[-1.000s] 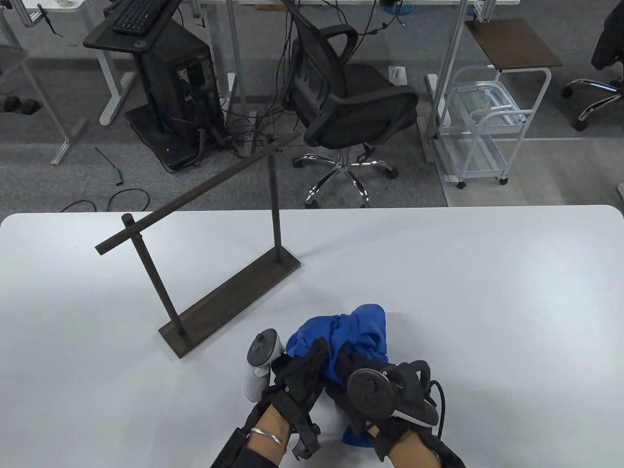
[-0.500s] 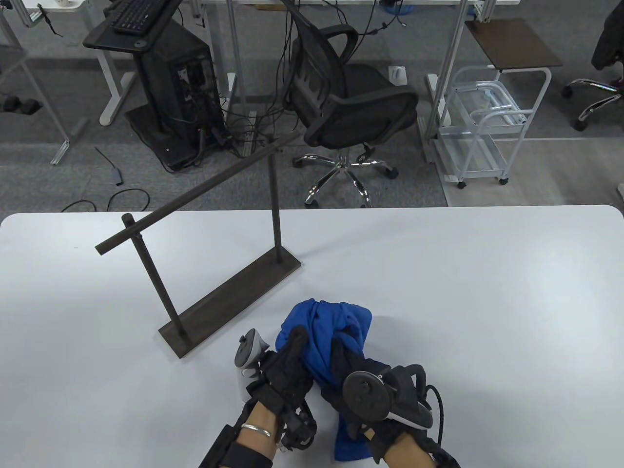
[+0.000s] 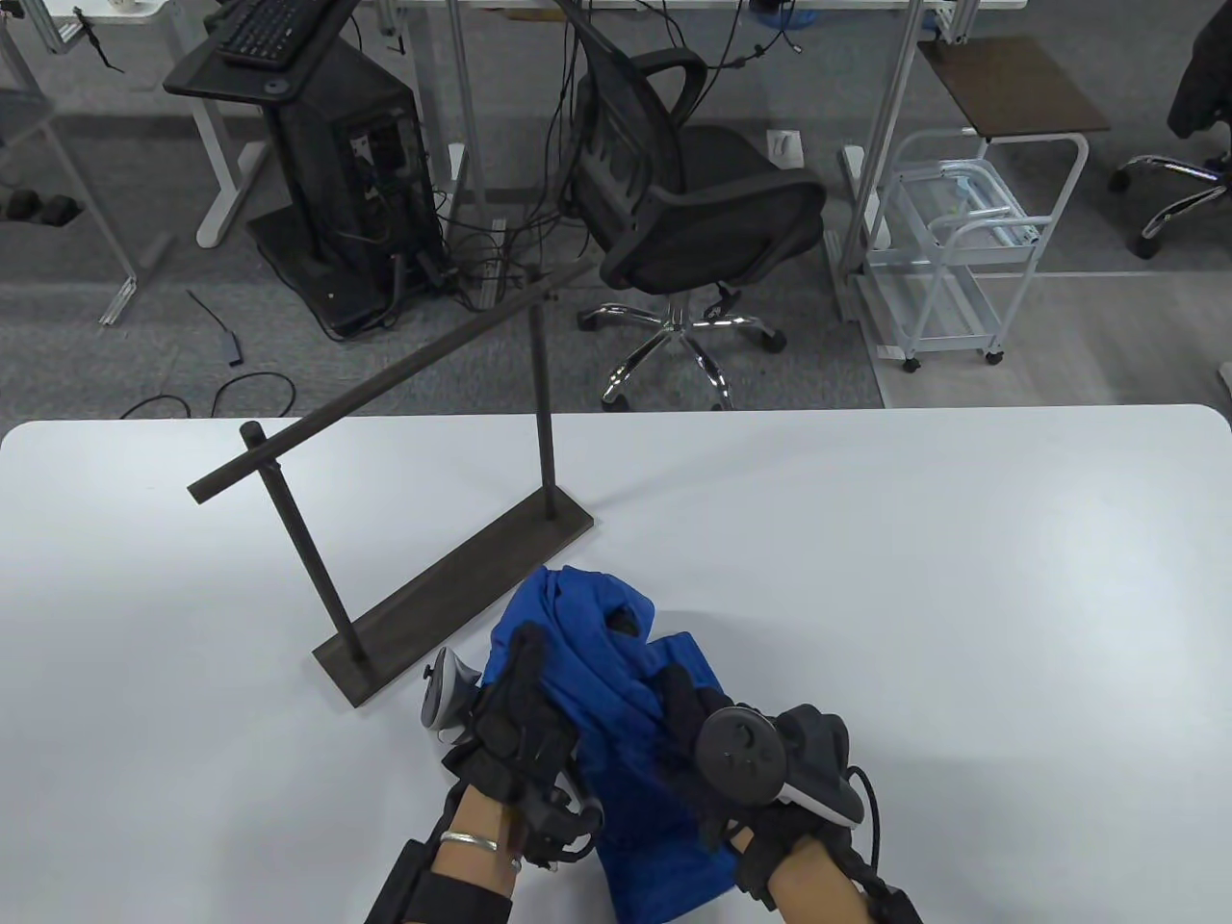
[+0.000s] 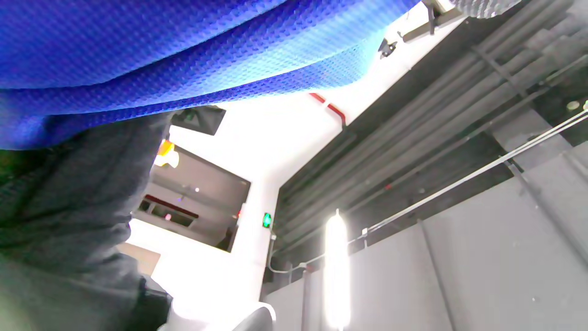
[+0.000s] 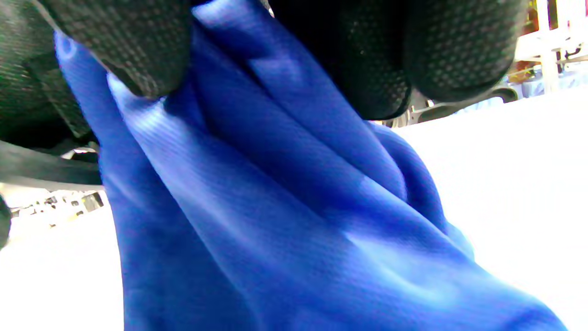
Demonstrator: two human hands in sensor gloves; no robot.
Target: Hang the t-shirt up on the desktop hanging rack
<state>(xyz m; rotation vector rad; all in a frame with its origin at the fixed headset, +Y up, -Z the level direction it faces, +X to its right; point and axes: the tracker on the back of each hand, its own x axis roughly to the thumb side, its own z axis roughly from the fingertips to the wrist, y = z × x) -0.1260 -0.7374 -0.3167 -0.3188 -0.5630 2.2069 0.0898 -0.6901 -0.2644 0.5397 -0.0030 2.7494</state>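
Both hands grip the bunched blue t-shirt (image 3: 616,693) at lower centre: my left hand (image 3: 515,736) on its left side, right hand (image 3: 731,770) on its right. Rack (image 3: 452,587) stands just upper left of it.

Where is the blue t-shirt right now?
In the table view, the blue t-shirt is bunched at the table's near edge, gripped between the left hand and right hand, just right of the rack's base.

Blue t-shirt (image 3: 587,654) (plain), dark brown rack (image 3: 452,577), white table (image 3: 962,577).
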